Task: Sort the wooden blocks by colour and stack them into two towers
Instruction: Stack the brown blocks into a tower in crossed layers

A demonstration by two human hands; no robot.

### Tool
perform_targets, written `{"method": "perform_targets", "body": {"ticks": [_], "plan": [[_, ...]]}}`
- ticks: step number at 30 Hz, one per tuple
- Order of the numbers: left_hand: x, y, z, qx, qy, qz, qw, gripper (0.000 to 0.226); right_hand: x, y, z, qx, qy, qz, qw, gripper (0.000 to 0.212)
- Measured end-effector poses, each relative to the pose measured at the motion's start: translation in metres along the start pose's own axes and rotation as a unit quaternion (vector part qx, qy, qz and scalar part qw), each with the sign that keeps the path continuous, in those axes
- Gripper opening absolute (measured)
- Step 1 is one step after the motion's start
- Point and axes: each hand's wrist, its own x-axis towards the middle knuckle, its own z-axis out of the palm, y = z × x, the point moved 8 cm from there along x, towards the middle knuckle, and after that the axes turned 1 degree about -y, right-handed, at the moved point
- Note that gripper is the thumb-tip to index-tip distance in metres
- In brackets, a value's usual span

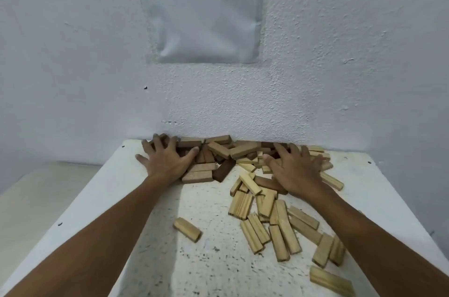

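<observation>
Seen from above and behind two bare forearms reaching forward. Lay scattered across a white table top [209,209], rough and speckled with dark flecks: dozens of small rectangular wooden blocks, smooth-sided with squared ends. Fell into two colours. Heaped at centre frame against the wall, the brown blocks [216,150], some reddish, some nearly chocolate, lying crossed and tilted over one another. Spread from centre right down to the lower right corner, the pale blocks [274,219], straw-yellow with visible grain, mostly flat, several side by side and touching. Sat alone at lower centre, well apart from the rest, a single pale block [187,229]. No tower stood anywhere. Rested palm-down at centre left, the left hand [165,160], fingers spread and nearly straight, fingertips on the far left end of the brown heap, thumb against its near side; gripped nothing. Lay palm-down at centre right, the right hand [295,170], fingers splayed over mixed pale and brown blocks; likewise gripped nothing. Rose behind the table a white wall [73,53] with bumpy plaster. Hung at upper centre a wrinkled white sheet [206,29] printed in black, partly readable: "5. Ambil blok" and "simpanan".
</observation>
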Motion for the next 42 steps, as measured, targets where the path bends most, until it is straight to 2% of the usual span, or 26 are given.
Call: {"method": "perform_targets", "body": {"ticks": [7,11,16,20,23,25,26,28,30,32,38,42], "plan": [[-0.028,0.029,0.002,0.022,0.001,0.062,0.998,0.073,-0.002,-0.025,0.009,-0.032,-0.016,0.005,0.999,0.068],[-0.049,0.047,0.001,0.007,0.01,0.107,0.994,0.066,-0.007,-0.036,0.009,-0.013,0.013,-0.048,0.999,0.056],[-0.082,0.068,-0.006,-0.048,0.033,0.182,0.981,0.053,-0.027,-0.054,0.001,0.087,0.044,-0.168,0.981,0.045],[-0.109,0.082,-0.011,-0.152,0.056,0.25,0.954,0.049,-0.045,-0.052,-0.007,0.193,0.051,-0.245,0.949,0.028],[-0.113,0.074,-0.033,-0.273,0.116,0.243,0.923,0.037,-0.057,-0.033,-0.028,0.342,0.105,-0.24,0.902,0.033],[-0.109,0.064,-0.043,-0.28,0.166,0.2,0.924,0.028,-0.062,-0.021,-0.036,0.342,0.136,-0.201,0.908,0.03],[-0.106,0.06,-0.04,-0.243,0.16,0.169,0.942,0.031,-0.064,-0.018,-0.034,0.32,0.131,-0.178,0.921,0.03],[-0.102,0.052,-0.017,-0.147,0.061,0.096,0.983,0.046,-0.071,-0.019,-0.019,0.243,0.064,-0.15,0.956,0.051],[-0.11,0.051,0.004,-0.085,-0.028,0.082,0.993,0.056,-0.078,-0.028,0.003,0.13,-0.018,-0.155,0.979,0.073],[-0.121,0.056,0.012,-0.052,-0.053,0.099,0.992,0.064,-0.081,-0.034,0.019,0.049,-0.058,-0.165,0.983,0.078],[-0.16,0.068,0.017,0.033,-0.095,0.149,0.984,0.069,-0.067,-0.028,0.007,0.069,-0.023,-0.139,0.988,0.058],[-0.188,0.075,0.019,0.06,-0.135,0.193,0.97,0.07,-0.063,-0.032,-0.008,0.023,0.042,-0.089,0.995,0.05]]}}
